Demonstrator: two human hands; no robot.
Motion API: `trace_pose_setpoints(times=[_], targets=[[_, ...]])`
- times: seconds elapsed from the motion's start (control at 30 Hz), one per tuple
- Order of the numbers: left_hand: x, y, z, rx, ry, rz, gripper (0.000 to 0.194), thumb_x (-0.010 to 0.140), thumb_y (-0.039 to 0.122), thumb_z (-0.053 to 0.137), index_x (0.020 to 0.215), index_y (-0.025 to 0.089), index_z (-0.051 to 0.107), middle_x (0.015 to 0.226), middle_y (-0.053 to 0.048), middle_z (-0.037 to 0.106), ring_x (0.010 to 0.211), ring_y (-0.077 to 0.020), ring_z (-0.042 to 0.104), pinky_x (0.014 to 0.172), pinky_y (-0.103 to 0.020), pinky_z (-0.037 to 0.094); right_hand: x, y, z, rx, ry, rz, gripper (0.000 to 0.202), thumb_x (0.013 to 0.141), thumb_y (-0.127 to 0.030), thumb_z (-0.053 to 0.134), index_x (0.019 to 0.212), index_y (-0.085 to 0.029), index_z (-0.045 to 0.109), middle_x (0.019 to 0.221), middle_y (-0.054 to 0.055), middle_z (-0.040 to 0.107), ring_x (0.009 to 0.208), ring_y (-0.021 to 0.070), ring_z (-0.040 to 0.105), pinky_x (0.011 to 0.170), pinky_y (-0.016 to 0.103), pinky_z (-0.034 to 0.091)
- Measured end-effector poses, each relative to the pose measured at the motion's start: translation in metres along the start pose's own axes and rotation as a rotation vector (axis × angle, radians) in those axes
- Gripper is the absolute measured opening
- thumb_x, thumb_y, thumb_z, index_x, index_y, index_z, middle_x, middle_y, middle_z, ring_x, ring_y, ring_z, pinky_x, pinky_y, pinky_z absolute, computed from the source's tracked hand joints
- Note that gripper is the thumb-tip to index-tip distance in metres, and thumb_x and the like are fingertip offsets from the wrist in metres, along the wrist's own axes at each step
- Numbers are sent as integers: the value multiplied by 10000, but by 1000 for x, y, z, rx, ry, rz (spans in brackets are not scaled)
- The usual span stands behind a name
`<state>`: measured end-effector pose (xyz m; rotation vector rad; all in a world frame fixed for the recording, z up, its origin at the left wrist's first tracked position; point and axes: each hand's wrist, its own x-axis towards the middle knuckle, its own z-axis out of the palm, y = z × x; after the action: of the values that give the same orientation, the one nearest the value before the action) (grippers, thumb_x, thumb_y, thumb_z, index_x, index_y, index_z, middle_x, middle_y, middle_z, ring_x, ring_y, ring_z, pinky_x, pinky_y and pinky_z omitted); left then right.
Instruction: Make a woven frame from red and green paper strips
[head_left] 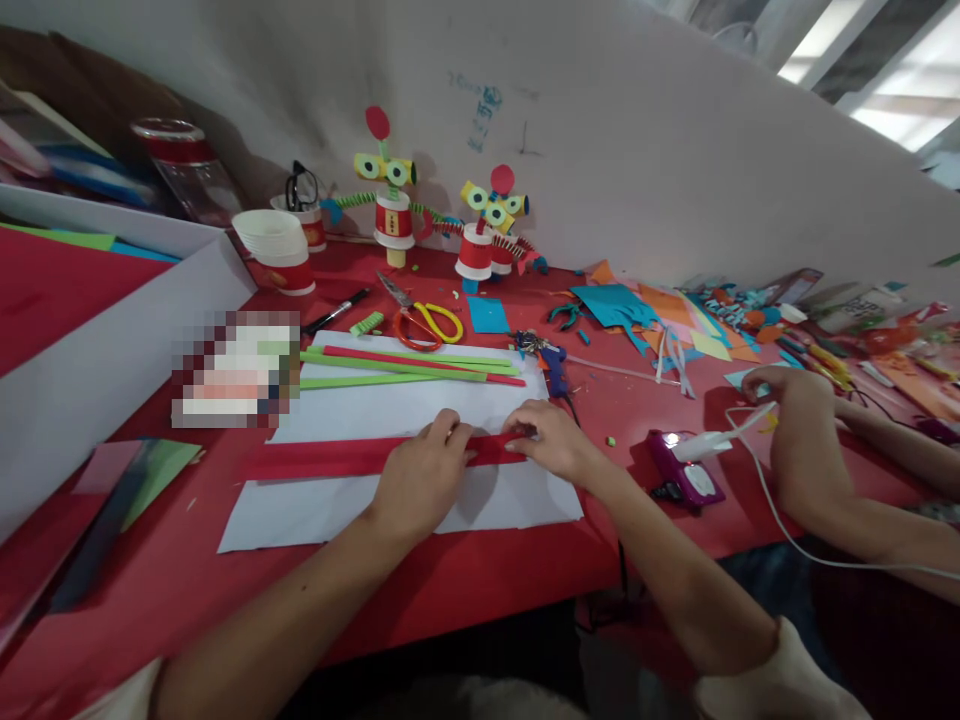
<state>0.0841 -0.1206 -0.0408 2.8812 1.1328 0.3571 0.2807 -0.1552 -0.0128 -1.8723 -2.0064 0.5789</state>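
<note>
A long red paper strip [322,458] lies across white sheets [307,515]. My left hand [424,470] rests on the strip right of its middle, fingers curled down and gripping it. At the strip's right end, my right hand [551,440] pinches the paper between thumb and fingers; the fingertips partly hide that end. Just beyond both hands lie narrow green strips [420,370] and a thin red strip [506,380]. Scissors [424,325] with red and yellow handles lie open behind them. Beside my right hand is a blue glue gun [555,370].
Paper-cup figures [394,220] stand against the wall. Stacked paper cups [274,250] and a white box [135,370] are on the left. A purple power socket [686,475] with a white cable sits to the right, near a co-worker's arm [810,450]. Coloured paper scraps [615,305] lie behind.
</note>
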Motion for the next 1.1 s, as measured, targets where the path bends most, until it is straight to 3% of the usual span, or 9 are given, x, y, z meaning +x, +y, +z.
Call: trace_pose_setpoints(times=[0.1,0.3,0.6,0.93,1.1], targets=[[-2,-2,1,35,42,70,252,878,140,419,1072,188,572,1016,-54,588,741,-193,610,483,-284,437,-6,4,-1,15,31,-103,130,765,-91,666,821,-193,726,780,31,642,771,158,576,714,279,450],[-6,-5,-1,50,53,184,376,805,56,482,1138,204,572,975,-46,613,752,-195,605,534,-296,469,-20,16,2,-132,97,-354,290,903,-116,460,1047,-203,696,851,72,630,814,177,554,729,310,481],[-5,-1,-6,62,43,244,280,779,34,496,987,161,635,888,-47,624,725,-193,602,541,-294,476,-31,15,5,-455,83,-503,295,935,-125,400,1161,-126,591,945,108,620,888,198,520,800,358,491],[-4,1,-9,92,-50,257,293,826,63,477,1069,159,608,888,-54,624,761,-195,607,568,-296,477,-33,18,2,-543,22,-482,324,933,-113,378,1195,-151,564,976,113,605,929,217,529,802,389,491],[-2,5,-12,81,-117,276,251,839,63,461,1020,146,613,918,-59,626,775,-195,605,600,-312,485,-41,-9,6,-321,138,-250,401,920,-84,315,1250,-135,537,1212,160,560,1178,255,474,994,464,414]])
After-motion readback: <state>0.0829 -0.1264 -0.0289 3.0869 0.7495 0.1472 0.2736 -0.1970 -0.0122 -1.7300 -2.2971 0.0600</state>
